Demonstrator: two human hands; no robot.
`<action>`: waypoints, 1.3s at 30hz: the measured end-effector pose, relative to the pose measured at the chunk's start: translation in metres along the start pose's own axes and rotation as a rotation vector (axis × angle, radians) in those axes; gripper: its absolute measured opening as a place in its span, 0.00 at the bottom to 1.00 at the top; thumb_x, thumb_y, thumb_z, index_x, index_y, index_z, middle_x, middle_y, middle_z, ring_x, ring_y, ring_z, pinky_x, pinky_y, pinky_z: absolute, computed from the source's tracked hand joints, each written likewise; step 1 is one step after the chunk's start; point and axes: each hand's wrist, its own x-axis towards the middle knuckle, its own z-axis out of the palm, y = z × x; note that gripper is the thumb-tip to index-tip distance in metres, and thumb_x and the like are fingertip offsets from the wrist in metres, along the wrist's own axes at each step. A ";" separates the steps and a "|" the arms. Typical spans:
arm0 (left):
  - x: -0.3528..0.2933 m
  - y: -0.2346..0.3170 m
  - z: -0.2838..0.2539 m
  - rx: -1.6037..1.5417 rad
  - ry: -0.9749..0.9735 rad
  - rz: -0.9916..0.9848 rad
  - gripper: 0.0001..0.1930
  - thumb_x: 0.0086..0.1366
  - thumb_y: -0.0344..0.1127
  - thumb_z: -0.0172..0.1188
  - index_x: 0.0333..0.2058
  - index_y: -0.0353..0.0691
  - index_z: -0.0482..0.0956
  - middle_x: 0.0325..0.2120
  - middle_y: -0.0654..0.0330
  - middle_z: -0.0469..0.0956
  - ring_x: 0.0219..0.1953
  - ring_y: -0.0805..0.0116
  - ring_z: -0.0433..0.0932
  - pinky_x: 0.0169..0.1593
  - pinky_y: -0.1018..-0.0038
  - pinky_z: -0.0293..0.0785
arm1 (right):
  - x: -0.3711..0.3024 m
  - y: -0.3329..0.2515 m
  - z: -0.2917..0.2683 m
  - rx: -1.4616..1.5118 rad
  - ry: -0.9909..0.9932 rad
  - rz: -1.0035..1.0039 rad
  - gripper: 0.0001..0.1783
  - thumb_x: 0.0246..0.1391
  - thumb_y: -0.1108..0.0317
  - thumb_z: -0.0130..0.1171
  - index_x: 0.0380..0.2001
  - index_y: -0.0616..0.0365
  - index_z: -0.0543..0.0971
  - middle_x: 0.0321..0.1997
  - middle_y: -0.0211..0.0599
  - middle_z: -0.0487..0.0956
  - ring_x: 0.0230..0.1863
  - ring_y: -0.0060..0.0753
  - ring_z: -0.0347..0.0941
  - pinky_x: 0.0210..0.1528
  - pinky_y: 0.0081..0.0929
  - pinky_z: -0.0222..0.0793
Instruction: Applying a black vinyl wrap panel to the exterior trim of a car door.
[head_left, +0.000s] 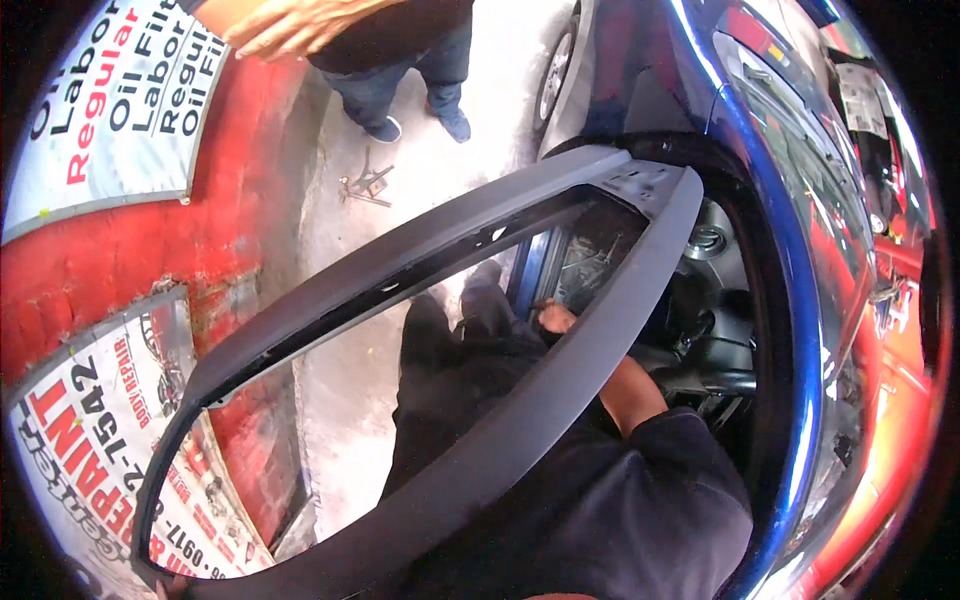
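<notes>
A car door with a matte grey window frame (480,465) stands open across the view, beside the blue car's door opening (800,400). At the frame's lower left corner, the fingertips of my left hand (172,584) curl round its edge; the rest of that hand is out of view. My right arm bends behind the frame, and my right hand (556,317) shows through the window opening. Its fingers are closed near the door's blue inner edge (530,272); what they hold is hidden. Below the frame are my dark shirt and trousers.
Another person's hand (290,28) and jeans (395,90) show at the top. A small metal stand (367,187) is on the concrete floor. Printed signs (130,110) hang along the red wall (110,265) at left. Beyond the blue car is an orange-red vehicle (900,400).
</notes>
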 end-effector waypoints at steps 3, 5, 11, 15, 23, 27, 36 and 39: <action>0.000 0.000 0.002 -0.003 0.024 0.004 0.31 0.79 0.50 0.40 0.40 0.25 0.83 0.27 0.51 0.82 0.21 0.68 0.73 0.25 0.72 0.67 | -0.004 -0.019 -0.005 0.037 -0.011 0.004 0.17 0.56 0.66 0.49 0.34 0.64 0.86 0.42 0.56 0.84 0.46 0.59 0.80 0.59 0.45 0.69; 0.001 -0.003 0.003 -0.006 0.041 0.013 0.30 0.79 0.49 0.41 0.39 0.25 0.83 0.26 0.51 0.82 0.20 0.68 0.73 0.24 0.73 0.67 | 0.000 -0.017 -0.001 0.041 0.001 -0.019 0.17 0.57 0.66 0.49 0.34 0.64 0.86 0.43 0.56 0.84 0.46 0.59 0.80 0.60 0.45 0.69; 0.004 -0.008 0.011 -0.028 0.073 0.047 0.29 0.79 0.47 0.42 0.35 0.26 0.84 0.23 0.52 0.81 0.17 0.69 0.73 0.21 0.74 0.67 | 0.029 0.022 0.029 -0.048 0.136 -0.195 0.19 0.60 0.65 0.48 0.35 0.63 0.86 0.43 0.56 0.84 0.45 0.59 0.80 0.61 0.42 0.69; 0.010 -0.009 0.018 -0.055 0.089 0.076 0.28 0.78 0.46 0.44 0.32 0.27 0.85 0.21 0.52 0.81 0.16 0.69 0.73 0.19 0.75 0.67 | 0.043 0.028 0.037 -0.096 0.339 -0.459 0.19 0.61 0.64 0.47 0.36 0.62 0.86 0.43 0.56 0.84 0.45 0.59 0.80 0.62 0.41 0.69; 0.022 -0.008 0.037 -0.120 0.190 0.137 0.28 0.78 0.43 0.46 0.27 0.28 0.85 0.17 0.52 0.81 0.12 0.69 0.73 0.14 0.76 0.67 | 0.019 -0.045 0.033 -0.161 0.361 -0.025 0.25 0.53 0.64 0.48 0.52 0.63 0.81 0.55 0.57 0.80 0.58 0.54 0.75 0.66 0.42 0.67; 0.017 0.000 0.048 -0.148 0.079 0.142 0.32 0.80 0.49 0.40 0.43 0.20 0.82 0.29 0.51 0.82 0.20 0.71 0.68 0.23 0.74 0.61 | -0.003 -0.071 0.046 0.135 0.332 0.101 0.27 0.51 0.65 0.49 0.54 0.59 0.81 0.58 0.57 0.79 0.61 0.54 0.74 0.67 0.37 0.67; 0.057 -0.115 0.008 -0.050 -0.171 0.376 0.36 0.79 0.59 0.34 0.50 0.30 0.83 0.41 0.48 0.84 0.44 0.59 0.83 0.47 0.66 0.80 | -0.003 -0.054 0.147 0.088 0.550 0.072 0.25 0.45 0.71 0.56 0.50 0.60 0.83 0.35 0.48 0.85 0.30 0.40 0.83 0.34 0.32 0.80; 0.098 -0.206 -0.009 -0.073 -0.181 0.344 0.36 0.78 0.61 0.36 0.53 0.32 0.82 0.44 0.48 0.84 0.45 0.60 0.83 0.46 0.66 0.80 | 0.004 -0.049 0.204 0.013 0.592 -0.054 0.22 0.49 0.68 0.60 0.49 0.58 0.82 0.30 0.46 0.83 0.25 0.37 0.80 0.24 0.37 0.76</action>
